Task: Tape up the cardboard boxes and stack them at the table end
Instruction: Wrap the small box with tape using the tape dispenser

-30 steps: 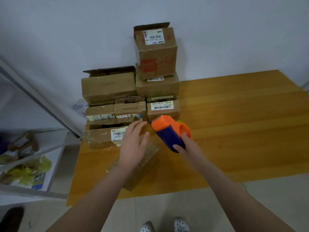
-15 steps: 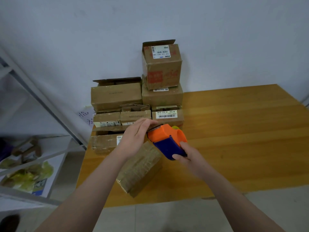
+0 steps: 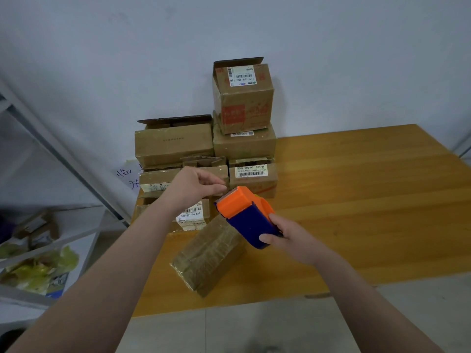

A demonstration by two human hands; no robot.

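At frame centre, our left hand (image 3: 193,186), now off the box (image 3: 209,256), pinches tape (image 3: 224,191) from the dispenser (image 3: 244,212) our right hand (image 3: 293,240) grips: sealing begins.

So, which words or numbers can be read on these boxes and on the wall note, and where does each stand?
"159 159 A03 160": label on the top box, upside down.
"J6 506": label on the lower right box.
"505-101-16-6A7": label on the front box.
"临": wall note; the rest is hidden.
Unreadable: red print on the top box, small print on the long box.
None on the tape dispenser.
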